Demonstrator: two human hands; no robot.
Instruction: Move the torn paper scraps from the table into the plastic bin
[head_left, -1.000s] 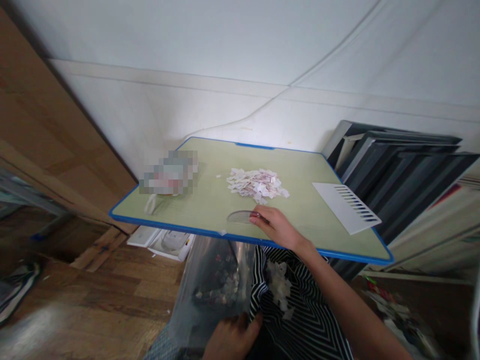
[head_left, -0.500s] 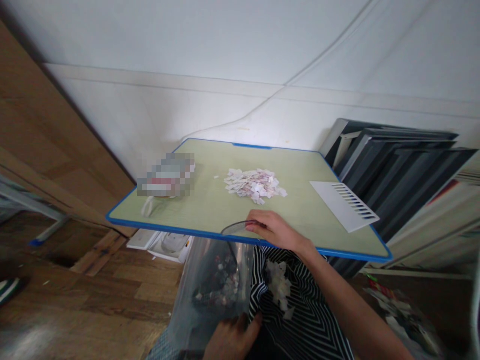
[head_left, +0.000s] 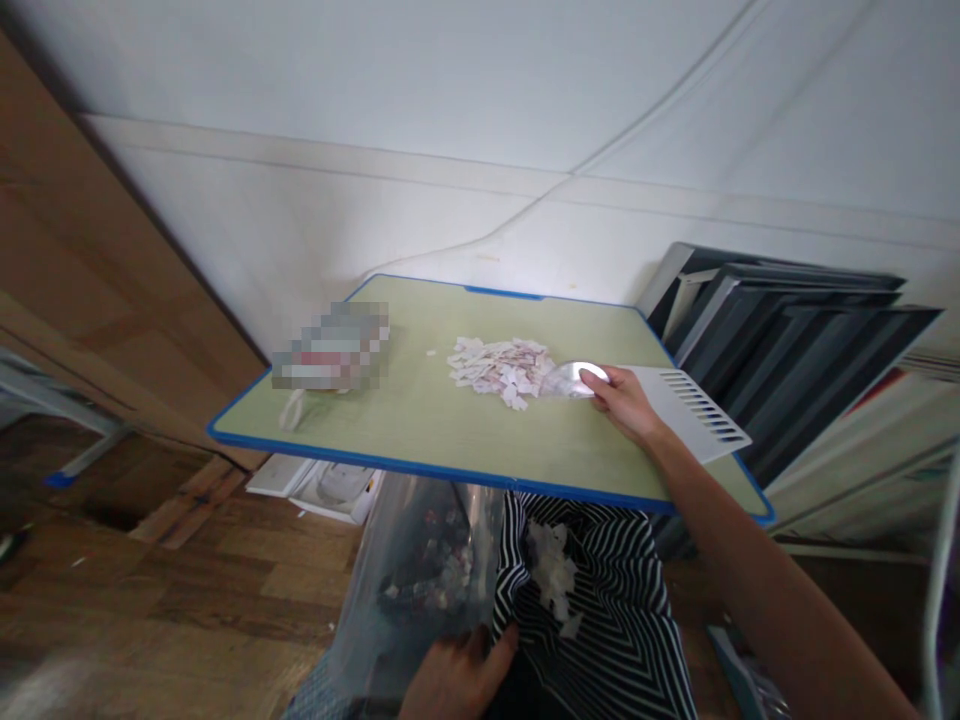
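My right hand [head_left: 622,400] is closed on a thin, shiny, rounded silvery piece [head_left: 574,380] whose exact kind I cannot make out. This piece meets the right side of a heap of small pale paper scraps [head_left: 499,368] on the green, blue-edged table [head_left: 420,430]. Below the table's front edge, my left hand [head_left: 457,675] grips the near left edge of a black-and-white striped cloth [head_left: 622,620], its fingertips partly hidden. More pale scraps [head_left: 553,570] lie in the cloth's folds.
Left of the cloth stands a clear plastic bin [head_left: 367,600] with mixed bits inside. A blurred-out object [head_left: 334,350] is on the table's left, a slotted white panel [head_left: 697,410] on its right. Dark flat panels [head_left: 780,350] lean against the wall.
My right hand has moved from the table's front edge up and to the right with the silvery piece, reaching the heap's right side. My left hand has stayed at the cloth.
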